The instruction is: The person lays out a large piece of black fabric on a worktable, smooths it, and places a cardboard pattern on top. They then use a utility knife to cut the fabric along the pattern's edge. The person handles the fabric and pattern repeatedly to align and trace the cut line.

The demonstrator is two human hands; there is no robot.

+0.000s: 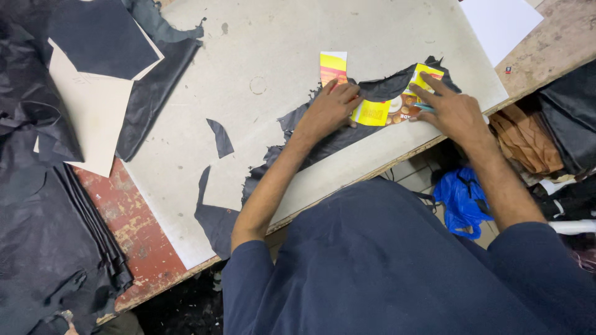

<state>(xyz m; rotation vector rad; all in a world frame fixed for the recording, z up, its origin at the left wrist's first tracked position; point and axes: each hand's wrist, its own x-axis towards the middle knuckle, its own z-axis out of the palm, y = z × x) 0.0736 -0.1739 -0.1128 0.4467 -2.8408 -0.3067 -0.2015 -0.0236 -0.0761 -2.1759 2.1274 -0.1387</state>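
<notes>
Workbench w/ a big pale grey cutting board [279,43] laid over a worn red-painted table [133,226], seen from above; the person's dark blue shirt [385,267] fills the lower frame. Left side: stack of black leather sheets [43,236] hanging over the table edge, plus a cream card pattern [93,118] w/ a dark blue piece [99,34] on top. Small black offcut [220,138] lies alone mid-board. White sheet [500,22] at top right corner. Below the bench edge on the right: blue plastic bag [462,198], folded tan leather [528,139] and more black material.

Black leather scrap [347,133], ragged-edged, runs diagonally across the board toward the near edge, partly under both hands. On it sits a yellow printed card template [372,111], curved, w/ red and brown print; a black strip crosses its middle, so it shows in two parts.

Left hand [329,110] lies flat, fingers spread, pressing the card down. Right hand [453,111] has index finger stretched onto the card's right end, w/ a small teal tool [424,107] tucked under the fingers; grip on it partly hidden.
</notes>
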